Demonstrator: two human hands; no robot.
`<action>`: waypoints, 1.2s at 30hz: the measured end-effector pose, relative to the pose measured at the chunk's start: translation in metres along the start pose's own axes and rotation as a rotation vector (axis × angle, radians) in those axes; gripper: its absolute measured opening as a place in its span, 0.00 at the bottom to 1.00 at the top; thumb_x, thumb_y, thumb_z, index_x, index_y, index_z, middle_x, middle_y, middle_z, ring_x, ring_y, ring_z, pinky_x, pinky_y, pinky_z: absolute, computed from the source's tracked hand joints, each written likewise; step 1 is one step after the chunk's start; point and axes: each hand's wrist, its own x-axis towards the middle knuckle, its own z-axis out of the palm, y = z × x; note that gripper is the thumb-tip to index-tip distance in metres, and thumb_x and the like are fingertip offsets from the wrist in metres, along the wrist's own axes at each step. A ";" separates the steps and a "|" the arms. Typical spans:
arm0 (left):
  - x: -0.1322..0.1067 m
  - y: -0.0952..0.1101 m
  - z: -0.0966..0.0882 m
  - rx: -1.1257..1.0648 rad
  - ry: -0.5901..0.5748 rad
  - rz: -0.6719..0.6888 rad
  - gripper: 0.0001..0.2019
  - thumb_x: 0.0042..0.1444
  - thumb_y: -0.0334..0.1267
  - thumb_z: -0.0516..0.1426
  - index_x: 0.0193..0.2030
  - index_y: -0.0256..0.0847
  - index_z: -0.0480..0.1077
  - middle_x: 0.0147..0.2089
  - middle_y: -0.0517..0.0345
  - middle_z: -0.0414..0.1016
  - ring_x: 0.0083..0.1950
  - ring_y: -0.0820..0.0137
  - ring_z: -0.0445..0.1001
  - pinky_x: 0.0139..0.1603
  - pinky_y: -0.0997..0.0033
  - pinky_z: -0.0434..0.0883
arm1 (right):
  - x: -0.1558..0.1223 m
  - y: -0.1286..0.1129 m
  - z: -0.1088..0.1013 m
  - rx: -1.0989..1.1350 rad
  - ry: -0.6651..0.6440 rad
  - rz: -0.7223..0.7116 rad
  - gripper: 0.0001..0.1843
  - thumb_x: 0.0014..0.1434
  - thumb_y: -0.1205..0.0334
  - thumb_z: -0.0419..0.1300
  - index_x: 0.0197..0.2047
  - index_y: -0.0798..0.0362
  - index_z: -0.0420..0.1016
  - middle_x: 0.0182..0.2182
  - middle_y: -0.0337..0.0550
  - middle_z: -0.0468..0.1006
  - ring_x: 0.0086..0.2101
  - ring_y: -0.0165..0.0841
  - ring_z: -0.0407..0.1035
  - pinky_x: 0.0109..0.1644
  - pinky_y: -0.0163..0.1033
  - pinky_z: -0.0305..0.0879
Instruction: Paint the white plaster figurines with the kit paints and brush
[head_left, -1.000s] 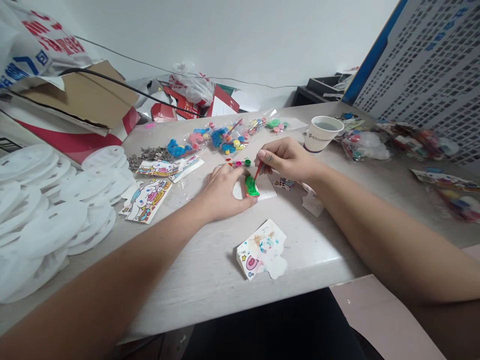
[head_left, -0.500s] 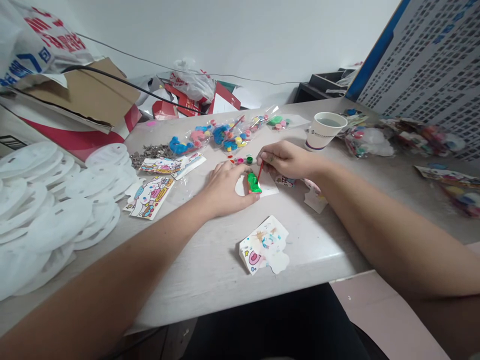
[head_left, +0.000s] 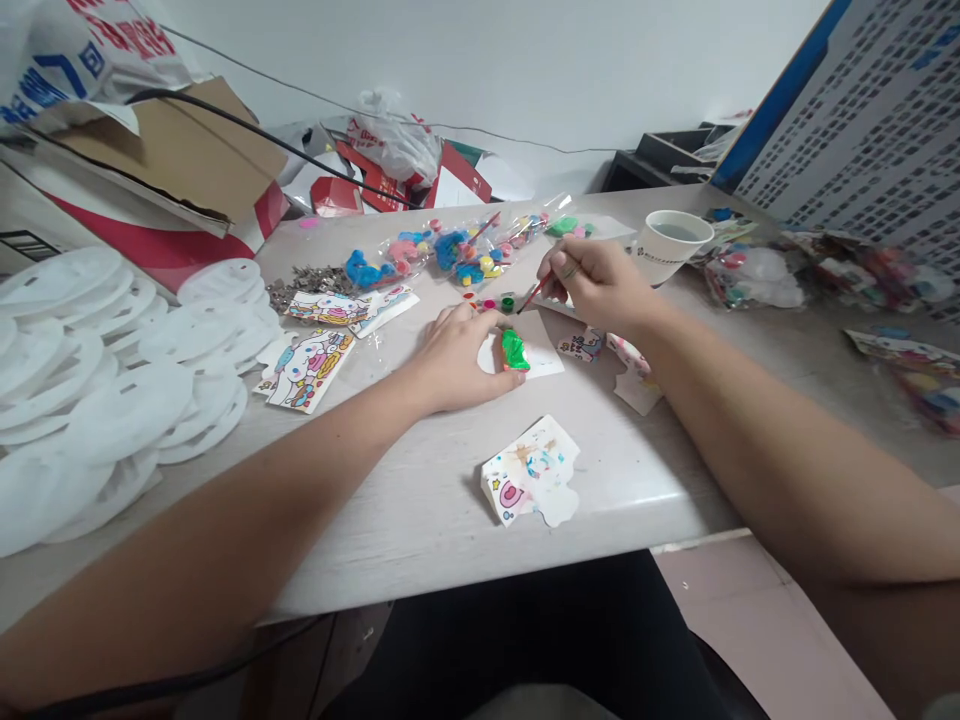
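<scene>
My left hand (head_left: 459,360) rests on the table, thumb and forefinger curved around a small figure coated in wet-looking green paint (head_left: 515,350), with some orange-red at its edge. Beneath the figure lies a piece of white paper (head_left: 547,352). My right hand (head_left: 596,282) pinches a thin red paintbrush (head_left: 535,291). Its dark tip points down beside a small green paint pot (head_left: 508,302), just beyond the paper; whether it touches the pot I cannot tell. A pink pot (head_left: 490,303) and a red one (head_left: 469,297) sit to the left of the green pot.
A paper cup (head_left: 673,245) of liquid stands behind my right hand. Bagged colourful figures (head_left: 457,255) lie at the back. Stacks of white discs (head_left: 127,410) fill the left, near cartoon cards (head_left: 309,370). A paint-stained card (head_left: 531,472) lies toward the table's front edge.
The brush has lifted off the green figure and moved away to the paint pots with my right hand. My left hand keeps its place at the figure. The camera view has shifted slightly.
</scene>
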 end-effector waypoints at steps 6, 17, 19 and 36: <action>0.000 -0.001 -0.001 -0.053 0.019 -0.017 0.29 0.49 0.54 0.63 0.57 0.47 0.69 0.56 0.48 0.70 0.60 0.53 0.67 0.62 0.49 0.64 | 0.003 0.003 0.007 -0.164 0.153 -0.078 0.23 0.68 0.41 0.49 0.33 0.50 0.71 0.27 0.45 0.77 0.28 0.33 0.69 0.35 0.39 0.65; -0.001 -0.003 -0.004 -0.124 0.043 -0.058 0.28 0.49 0.55 0.63 0.54 0.44 0.68 0.55 0.48 0.70 0.59 0.54 0.68 0.61 0.51 0.66 | -0.005 -0.019 0.008 0.174 -0.067 -0.040 0.28 0.63 0.35 0.53 0.32 0.53 0.72 0.24 0.42 0.76 0.25 0.29 0.68 0.30 0.34 0.64; -0.001 -0.001 -0.004 -0.072 0.026 -0.051 0.25 0.48 0.55 0.63 0.49 0.44 0.69 0.52 0.48 0.70 0.59 0.53 0.68 0.60 0.50 0.66 | -0.008 -0.024 0.007 0.198 -0.247 -0.020 0.27 0.62 0.36 0.56 0.32 0.54 0.74 0.27 0.44 0.78 0.27 0.30 0.71 0.32 0.34 0.66; 0.000 0.000 -0.003 -0.019 0.013 -0.038 0.24 0.50 0.53 0.62 0.51 0.45 0.69 0.48 0.50 0.69 0.55 0.53 0.67 0.58 0.51 0.67 | -0.006 -0.017 -0.002 0.031 -0.336 -0.043 0.29 0.64 0.36 0.53 0.32 0.54 0.75 0.27 0.46 0.81 0.27 0.31 0.71 0.33 0.36 0.66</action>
